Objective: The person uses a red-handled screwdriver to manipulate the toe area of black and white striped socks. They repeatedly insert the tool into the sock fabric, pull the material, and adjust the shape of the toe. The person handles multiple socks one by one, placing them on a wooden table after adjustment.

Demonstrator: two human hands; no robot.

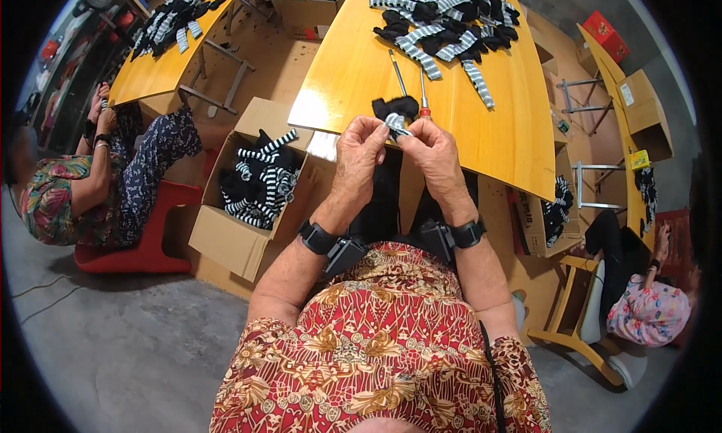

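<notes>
Between my hands, at the near edge of the yellow table (323,87), is a small knitted piece (395,121), black at its far end and grey-and-white striped toward me. Whether it is a glove or a sock, I cannot tell. My left hand (361,147) pinches the striped end from the left. The thumb and fingers of my right hand (434,156) grip the same end from the right. Just beyond lie two thin metal rods; the right one, a screwdriver-like tool (425,102), has a red handle near my right fingers. Farther back spreads a pile of similar striped knitted pieces (451,27).
A cardboard box (229,245) of black-and-white striped pieces stands left of my legs; another box (534,222) is at the right under the table. One person (83,177) sits on a red chair (143,237) at left, another person (647,312) at far right by a wooden chair (560,305).
</notes>
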